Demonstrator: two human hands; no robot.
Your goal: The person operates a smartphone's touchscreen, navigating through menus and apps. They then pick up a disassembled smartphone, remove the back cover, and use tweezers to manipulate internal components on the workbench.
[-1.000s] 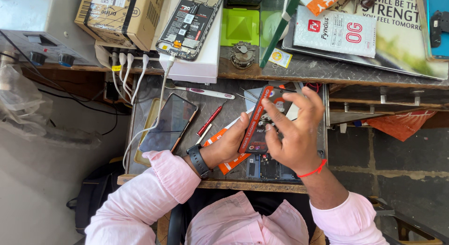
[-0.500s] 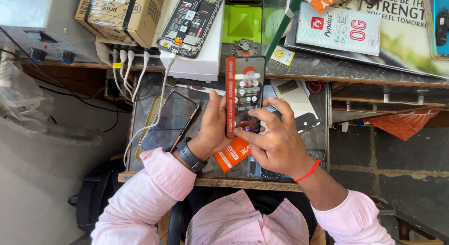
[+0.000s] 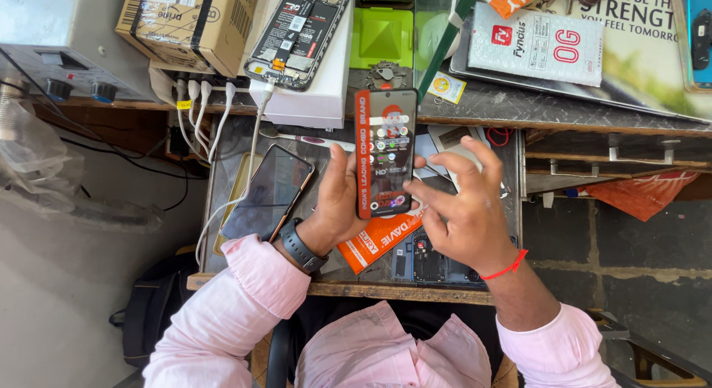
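Observation:
My left hand [image 3: 337, 199] holds a tall dark display part [image 3: 386, 151] with an orange strip down its left side, upright over the work table. Coloured icons and a printed film show on its face. My right hand [image 3: 460, 206] is beside it on the right, fingers spread, with fingertips touching its right edge and lower face. A black watch sits on my left wrist and a red thread on my right. Under my hands lie an orange packet [image 3: 378, 240] and an opened phone body [image 3: 437, 258].
A dark phone [image 3: 267, 191] lies left of my hands with a white cable. Behind are a white box [image 3: 311, 84] with an opened phone [image 3: 297, 32] on it, a green box [image 3: 380, 36], a cardboard box [image 3: 185, 25], a plug strip and a toothbrush [image 3: 304, 138].
The display part has been lifted from a tilt low on the table to upright in my left hand. My right hand has shifted from on top of it to its right side.

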